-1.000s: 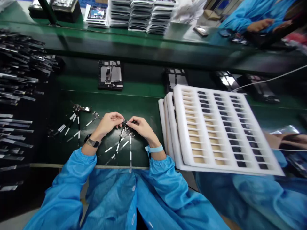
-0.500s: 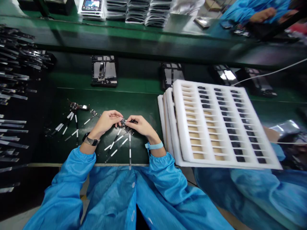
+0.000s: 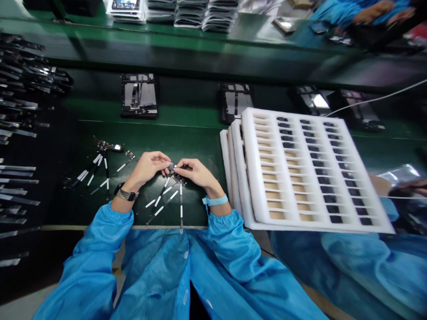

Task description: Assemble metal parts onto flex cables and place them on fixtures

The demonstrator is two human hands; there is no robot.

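My left hand (image 3: 147,168) and my right hand (image 3: 196,173) meet above a green mat (image 3: 203,146), their fingertips pinching a small dark electronic module (image 3: 172,168). Several flexible strips with white tabs (image 3: 163,200) fan out from it toward me. Its underside is partly hidden by my fingers. To the left of my left hand lies a second bunch of strips with a dark module (image 3: 103,146). A watch (image 3: 126,194) circles my left wrist, and a blue band (image 3: 215,201) circles my right.
White foam trays (image 3: 248,178) with rows of dark parts are stacked right of my right hand. Long dark strips (image 3: 16,178) lie in rows at the left. Black fixtures (image 3: 139,95) stand beyond the mat. A co-worker's hands (image 3: 376,11) show at the top right.
The whole view has drifted slightly upward in the frame. My hands stay together on the module, with only small shifts of the fingers.
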